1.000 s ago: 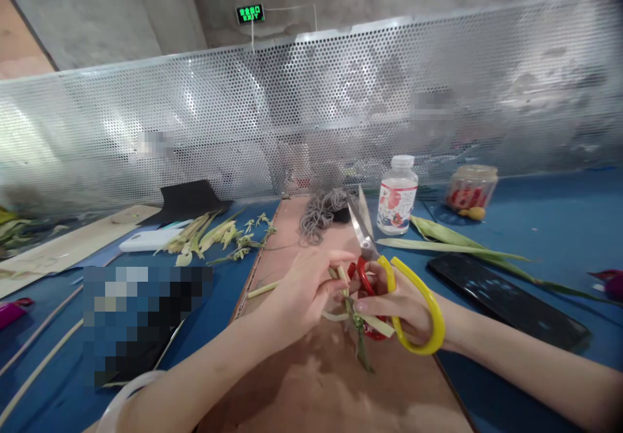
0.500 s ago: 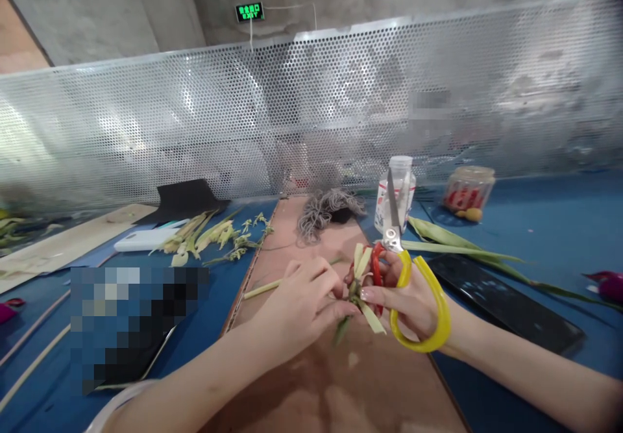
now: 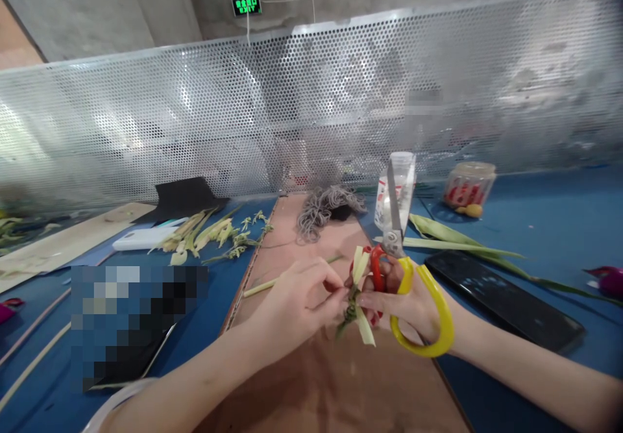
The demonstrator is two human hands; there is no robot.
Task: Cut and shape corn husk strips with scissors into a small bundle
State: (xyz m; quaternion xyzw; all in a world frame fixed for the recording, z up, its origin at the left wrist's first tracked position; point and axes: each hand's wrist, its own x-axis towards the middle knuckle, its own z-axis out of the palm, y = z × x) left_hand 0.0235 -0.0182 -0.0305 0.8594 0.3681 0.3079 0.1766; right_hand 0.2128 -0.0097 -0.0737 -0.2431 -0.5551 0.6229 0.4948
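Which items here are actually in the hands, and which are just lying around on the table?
In hand:
left hand and right hand pinching the woven leaf piece
scissors, hooked on the right hand, blades shut, pointing up

Lying about:
grey cord
plastic bottle
jar
black phone
long leaves
leaf trimmings

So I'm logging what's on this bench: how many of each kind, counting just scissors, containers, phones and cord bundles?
Scissors: 1
Containers: 2, the clear bottle and the jar
Phones: 2, the black phone and the white phone
Cord bundles: 1, the grey cord
Total: 6
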